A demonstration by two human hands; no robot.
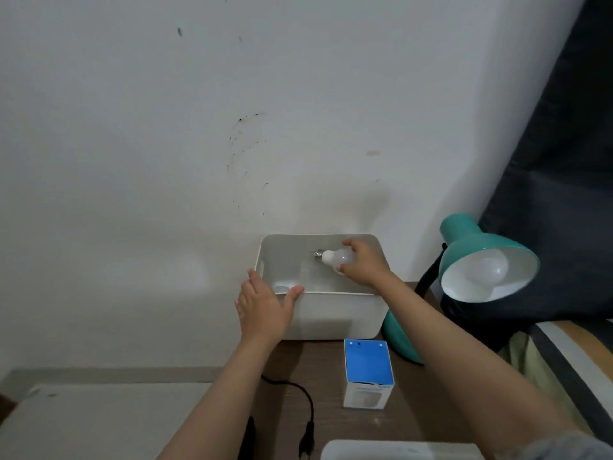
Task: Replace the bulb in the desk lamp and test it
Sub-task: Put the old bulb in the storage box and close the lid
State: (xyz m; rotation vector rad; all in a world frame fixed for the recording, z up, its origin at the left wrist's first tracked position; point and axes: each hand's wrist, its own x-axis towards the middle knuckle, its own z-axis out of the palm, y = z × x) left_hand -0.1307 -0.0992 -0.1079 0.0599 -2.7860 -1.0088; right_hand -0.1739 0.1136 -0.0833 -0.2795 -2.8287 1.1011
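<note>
Right hand holds a bulb inside the white bin; left hand steadies its rim.

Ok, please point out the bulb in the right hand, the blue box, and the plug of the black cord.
bulb [338, 257], head view, on its white body.
blue box [368, 361], head view, on its blue top.
plug [306, 441], head view, on its black body.

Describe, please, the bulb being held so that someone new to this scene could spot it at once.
Find the white bin against the wall, left of the teal desk lamp. Over its open top, the right hand grips a white bulb lying sideways, metal screw base pointing left. The lamp's own bulb sits inside the shade; this one is out in the open.
</note>
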